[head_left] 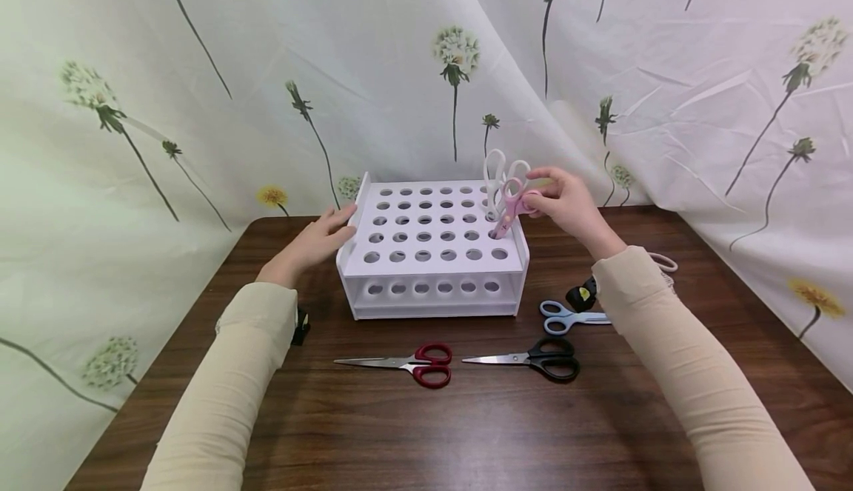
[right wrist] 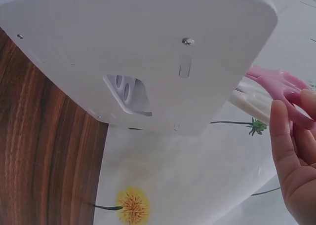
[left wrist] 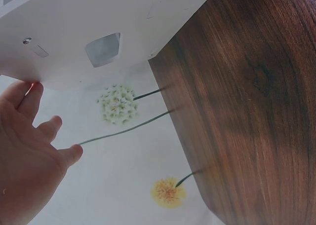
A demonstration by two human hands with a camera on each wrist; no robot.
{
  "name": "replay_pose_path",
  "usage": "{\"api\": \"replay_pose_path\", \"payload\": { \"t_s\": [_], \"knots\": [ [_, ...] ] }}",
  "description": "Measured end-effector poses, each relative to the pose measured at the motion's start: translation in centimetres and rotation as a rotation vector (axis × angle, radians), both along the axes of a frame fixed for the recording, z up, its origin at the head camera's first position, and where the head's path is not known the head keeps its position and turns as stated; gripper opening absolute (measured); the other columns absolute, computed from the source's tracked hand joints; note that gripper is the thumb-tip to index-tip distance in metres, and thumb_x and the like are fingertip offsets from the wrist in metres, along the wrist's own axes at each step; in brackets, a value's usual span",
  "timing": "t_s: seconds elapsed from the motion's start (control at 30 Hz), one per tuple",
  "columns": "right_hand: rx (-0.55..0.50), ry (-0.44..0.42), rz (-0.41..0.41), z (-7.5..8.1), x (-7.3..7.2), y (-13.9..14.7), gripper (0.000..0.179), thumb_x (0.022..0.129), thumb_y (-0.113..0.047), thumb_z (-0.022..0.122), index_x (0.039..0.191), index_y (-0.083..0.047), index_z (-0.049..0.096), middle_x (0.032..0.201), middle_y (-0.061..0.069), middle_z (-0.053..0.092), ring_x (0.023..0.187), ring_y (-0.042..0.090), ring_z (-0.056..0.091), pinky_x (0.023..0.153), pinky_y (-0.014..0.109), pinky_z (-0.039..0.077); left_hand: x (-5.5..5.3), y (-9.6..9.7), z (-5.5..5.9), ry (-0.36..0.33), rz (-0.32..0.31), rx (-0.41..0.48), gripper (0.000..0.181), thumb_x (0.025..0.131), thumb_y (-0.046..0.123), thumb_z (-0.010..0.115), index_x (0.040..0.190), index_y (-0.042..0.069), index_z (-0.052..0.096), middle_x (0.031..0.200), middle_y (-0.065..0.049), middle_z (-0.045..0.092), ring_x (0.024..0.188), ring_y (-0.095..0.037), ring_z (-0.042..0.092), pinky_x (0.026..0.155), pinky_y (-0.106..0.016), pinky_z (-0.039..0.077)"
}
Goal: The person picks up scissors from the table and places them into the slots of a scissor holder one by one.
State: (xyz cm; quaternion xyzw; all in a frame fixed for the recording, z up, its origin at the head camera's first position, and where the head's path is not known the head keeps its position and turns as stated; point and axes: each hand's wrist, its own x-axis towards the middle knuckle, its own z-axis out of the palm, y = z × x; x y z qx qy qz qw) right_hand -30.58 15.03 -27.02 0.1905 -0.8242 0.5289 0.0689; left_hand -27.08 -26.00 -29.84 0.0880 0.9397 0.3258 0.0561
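Observation:
A white rack (head_left: 426,246) with rows of round holes stands on the table. My right hand (head_left: 566,206) pinches a pair of pink scissors (head_left: 509,206) by a handle loop; their lower end is at a hole near the rack's right side. Behind them, white-handled scissors (head_left: 494,180) stand upright in another hole. In the right wrist view, thumb and finger grip the pink handle (right wrist: 281,89) beside the rack's side panel (right wrist: 148,47). My left hand (head_left: 313,243) touches the rack's left side with its fingertips, the fingers mostly straight, as the left wrist view (left wrist: 29,141) also shows.
In front of the rack lie red-handled scissors (head_left: 433,365) and black-handled scissors (head_left: 554,360). Light blue scissors (head_left: 560,318) lie to the right, partly behind the right sleeve. A pale loop (head_left: 665,261) shows beyond that sleeve. A flowered cloth (head_left: 400,69) hangs behind the wooden table (head_left: 373,432).

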Motion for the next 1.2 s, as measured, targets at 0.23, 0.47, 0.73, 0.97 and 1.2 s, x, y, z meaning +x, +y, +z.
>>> {"api": "replay_pose_path", "payload": {
  "t_s": [0.23, 0.47, 0.73, 0.97, 1.2],
  "knots": [
    [0.020, 0.020, 0.018, -0.4, -0.2, -0.3, 0.034, 0.089, -0.009, 0.061, 0.120, 0.004, 0.054, 0.092, 0.022, 0.066, 0.064, 0.014, 0.063, 0.065, 0.029, 0.052, 0.1, 0.1, 0.1, -0.009, 0.010, 0.004, 0.060, 0.097, 0.044, 0.037, 0.149, 0.026, 0.014, 0.152, -0.017, -0.005, 0.135, -0.042, -0.004, 0.101, -0.062, 0.006],
    [0.039, 0.000, 0.031, -0.8, -0.3, -0.7, 0.028, 0.091, -0.010, 0.059, 0.113, 0.007, 0.058, 0.094, 0.024, 0.065, 0.064, 0.016, 0.062, 0.056, 0.025, 0.051, 0.1, 0.1, 0.2, -0.013, 0.013, 0.004, 0.061, 0.096, 0.046, 0.037, 0.149, 0.027, 0.014, 0.152, -0.017, -0.005, 0.135, -0.041, -0.004, 0.101, -0.062, 0.006],
    [0.142, -0.037, 0.019, -1.2, -0.4, -1.2, 0.028, 0.090, -0.018, 0.061, 0.111, 0.002, 0.064, 0.090, 0.016, 0.066, 0.059, 0.016, 0.055, 0.049, 0.028, 0.049, 0.0, 0.0, 0.1, -0.009, 0.001, 0.009, 0.061, 0.097, 0.045, 0.037, 0.149, 0.024, 0.014, 0.151, -0.018, -0.006, 0.135, -0.041, -0.005, 0.101, -0.062, 0.006],
    [0.193, -0.057, 0.018, -1.6, -0.5, -1.6, 0.030, 0.091, -0.020, 0.060, 0.114, -0.001, 0.064, 0.096, 0.015, 0.066, 0.057, 0.017, 0.053, 0.049, 0.027, 0.047, -0.2, -0.1, -0.1, -0.015, 0.005, 0.011, 0.060, 0.097, 0.044, 0.037, 0.149, 0.025, 0.014, 0.151, -0.017, -0.005, 0.135, -0.040, -0.004, 0.102, -0.061, 0.007],
    [0.216, -0.020, 0.029, -1.5, -0.3, -2.0, 0.029, 0.090, -0.016, 0.061, 0.114, 0.001, 0.063, 0.101, 0.016, 0.065, 0.063, 0.021, 0.056, 0.049, 0.027, 0.047, -0.4, -0.1, -0.1, -0.022, 0.006, 0.023, 0.061, 0.097, 0.045, 0.038, 0.149, 0.025, 0.013, 0.152, -0.016, -0.005, 0.136, -0.038, -0.003, 0.102, -0.061, 0.008]
  ]
}}
